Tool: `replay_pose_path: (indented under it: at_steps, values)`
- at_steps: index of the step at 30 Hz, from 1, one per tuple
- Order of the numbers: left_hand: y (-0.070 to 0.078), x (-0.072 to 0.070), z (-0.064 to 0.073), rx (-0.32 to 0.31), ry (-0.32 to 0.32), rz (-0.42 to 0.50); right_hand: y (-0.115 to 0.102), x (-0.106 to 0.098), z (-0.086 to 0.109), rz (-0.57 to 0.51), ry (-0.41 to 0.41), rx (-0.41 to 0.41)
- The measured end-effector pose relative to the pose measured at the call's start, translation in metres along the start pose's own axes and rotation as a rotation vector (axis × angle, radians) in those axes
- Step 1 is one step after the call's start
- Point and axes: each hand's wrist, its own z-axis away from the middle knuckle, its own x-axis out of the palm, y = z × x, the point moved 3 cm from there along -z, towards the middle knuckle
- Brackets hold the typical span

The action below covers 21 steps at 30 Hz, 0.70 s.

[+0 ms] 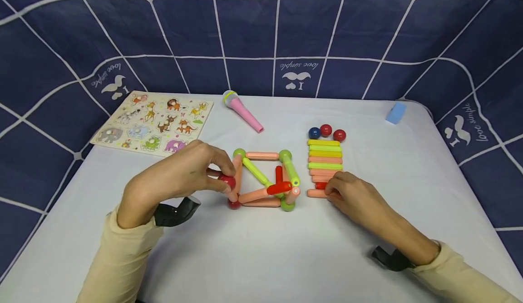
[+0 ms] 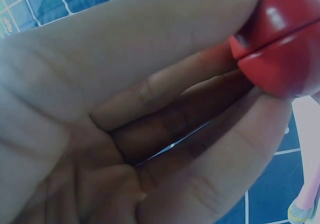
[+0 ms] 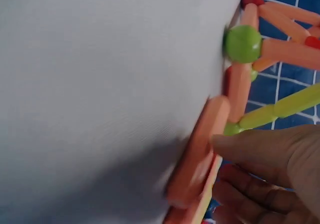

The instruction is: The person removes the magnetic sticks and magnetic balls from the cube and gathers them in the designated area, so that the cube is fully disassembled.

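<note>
My left hand [image 1: 192, 169] pinches a glossy red ball [image 1: 227, 181] between thumb and fingers; a seam around the ball [image 2: 280, 44] shows in the left wrist view. The ball sits at the top of a short orange stick rising from another red ball [image 1: 234, 203], a corner of a frame of sticks and balls. Green balls [image 1: 285, 156] form its other corners, with yellow-green sticks [image 1: 256, 171] and a red stick [image 1: 279, 188] among the orange ones. My right hand [image 1: 355, 198] pinches the nearest orange stick [image 3: 197, 154] of a row, its thumb on the stick's side.
The row of yellow, green and orange sticks [image 1: 324, 154] lies right of the frame. Beyond it are two red balls [image 1: 339, 135] and a blue ball [image 1: 314, 133]. An animal puzzle board [image 1: 135, 146], a pink toy microphone [image 1: 245, 113] and a blue block [image 1: 396, 113] lie farther back.
</note>
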Motion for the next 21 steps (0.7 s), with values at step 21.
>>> replay_pose_path:
  at_steps: [21]
  values:
    - [0.001,0.001,0.001,-0.002,0.000,-0.011,-0.116,-0.029,-0.048,0.053,-0.060,-0.446]
